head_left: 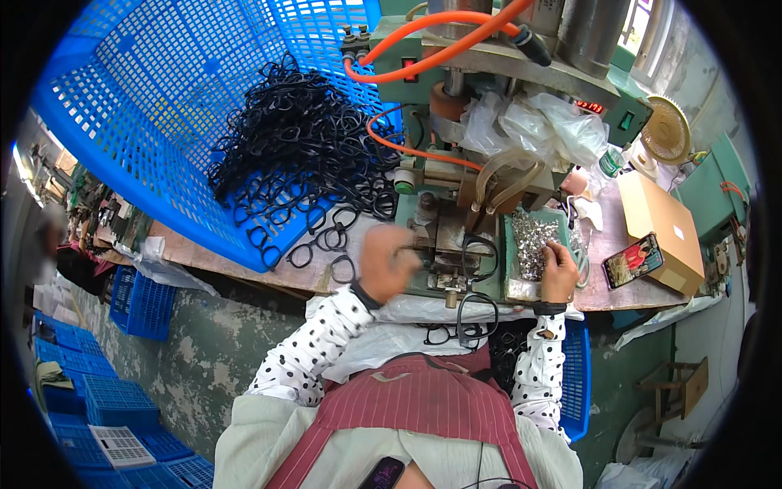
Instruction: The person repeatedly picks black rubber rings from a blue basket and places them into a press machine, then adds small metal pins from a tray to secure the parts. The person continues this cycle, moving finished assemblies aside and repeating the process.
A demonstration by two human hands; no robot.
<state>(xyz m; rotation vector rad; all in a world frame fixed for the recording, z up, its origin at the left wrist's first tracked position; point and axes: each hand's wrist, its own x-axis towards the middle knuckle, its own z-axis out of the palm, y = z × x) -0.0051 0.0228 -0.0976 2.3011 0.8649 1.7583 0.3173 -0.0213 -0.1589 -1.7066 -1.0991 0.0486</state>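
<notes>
My left hand point(387, 265) is smeared by motion, just left of the machine's metal fixture point(446, 265), and its finger pose cannot be read. A black eyeglass frame point(479, 275) sits at the fixture, one rim over it and the other hanging past the table's front edge. My right hand point(559, 275) is at the near right edge of a green-rimmed tray point(521, 291) full of small silvery metal parts point(533, 236). Its thumb and fingers are pinched together; whatever is between them is too small to make out.
A large blue basket point(155, 155) leans at the left, with a heap of black eyeglass frames point(285, 138) spilling onto the table. Orange hoses point(440, 20) arch over the green press point(391, 61). A phone point(634, 261) leans against a cardboard box point(660, 232) at the right.
</notes>
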